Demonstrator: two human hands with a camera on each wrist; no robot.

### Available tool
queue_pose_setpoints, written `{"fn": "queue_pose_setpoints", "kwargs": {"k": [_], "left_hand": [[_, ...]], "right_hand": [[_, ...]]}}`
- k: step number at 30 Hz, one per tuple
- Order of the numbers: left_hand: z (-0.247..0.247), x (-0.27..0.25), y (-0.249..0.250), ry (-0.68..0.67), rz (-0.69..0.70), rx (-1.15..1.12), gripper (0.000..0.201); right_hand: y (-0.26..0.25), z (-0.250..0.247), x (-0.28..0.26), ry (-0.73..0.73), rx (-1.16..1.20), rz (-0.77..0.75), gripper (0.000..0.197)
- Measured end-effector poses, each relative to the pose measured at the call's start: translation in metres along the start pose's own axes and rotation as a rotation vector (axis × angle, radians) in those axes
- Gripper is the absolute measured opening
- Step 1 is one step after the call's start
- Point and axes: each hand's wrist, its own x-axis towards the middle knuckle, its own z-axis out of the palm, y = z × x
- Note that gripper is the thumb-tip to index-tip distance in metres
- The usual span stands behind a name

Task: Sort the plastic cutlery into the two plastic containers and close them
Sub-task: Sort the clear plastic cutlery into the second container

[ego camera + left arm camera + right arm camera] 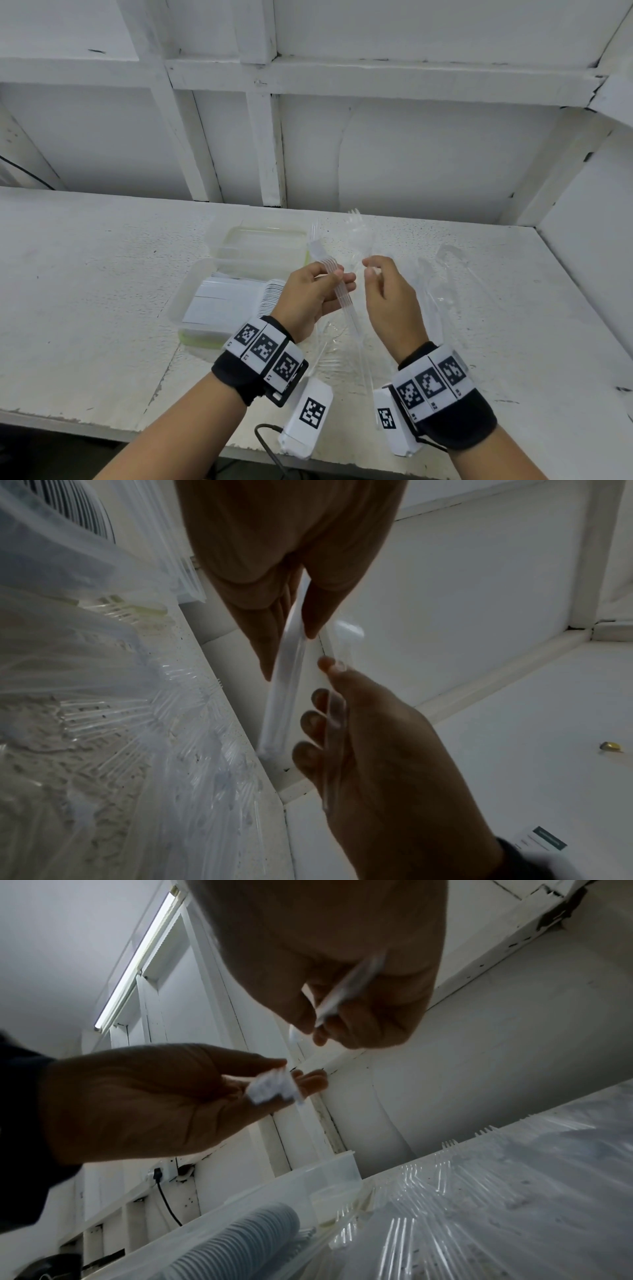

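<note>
My left hand grips a stack of several clear plastic forks by the handles, tines pointing away; the left wrist view shows the same stack of forks between thumb and fingers. Just to its right, my right hand pinches a single clear fork, whose handle runs through the curled fingers. Left of the hands stand two open clear containers: the near container holds stacked white spoons, the far container looks empty.
Loose clear cutlery lies on the white table to the right of the hands, and more clear cutlery lies under them. A white panelled wall rises behind the table, and a side wall closes it on the right.
</note>
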Motion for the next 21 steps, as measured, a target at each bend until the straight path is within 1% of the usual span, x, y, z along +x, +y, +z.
{"fn": "queue_pose_setpoints", "kwargs": {"k": [3, 7, 9, 11, 14, 16, 19, 21], "left_hand": [[0.002, 0.001, 0.0, -0.011, 0.003, -0.005, 0.012], [0.002, 0.001, 0.0, -0.041, 0.029, 0.015, 0.017], [-0.001, 0.003, 0.001, -0.044, 0.022, 0.016, 0.021], [-0.004, 0.004, 0.002, -0.056, 0.013, 0.022, 0.024], [-0.007, 0.006, 0.004, -0.078, -0.005, 0.031, 0.024], [-0.01, 0.008, 0.006, -0.065, -0.025, 0.044, 0.026], [-0.014, 0.012, 0.009, -0.001, -0.039, 0.104, 0.013], [-0.016, 0.016, 0.01, 0.071, -0.033, 0.127, 0.01]], "right_hand": [[0.004, 0.011, 0.005, 0.029, -0.022, -0.05, 0.033], [0.003, 0.021, 0.008, -0.04, 0.028, -0.067, 0.037], [0.004, 0.023, 0.009, -0.036, -0.031, -0.089, 0.038], [0.004, 0.024, 0.009, -0.038, -0.099, -0.116, 0.048], [0.005, 0.025, 0.013, -0.079, -0.112, -0.124, 0.053], [0.005, 0.026, 0.016, -0.112, -0.187, -0.152, 0.055], [0.004, 0.025, 0.021, -0.163, -0.304, -0.211, 0.067], [0.003, 0.024, 0.024, -0.182, -0.329, -0.237, 0.061]]}}
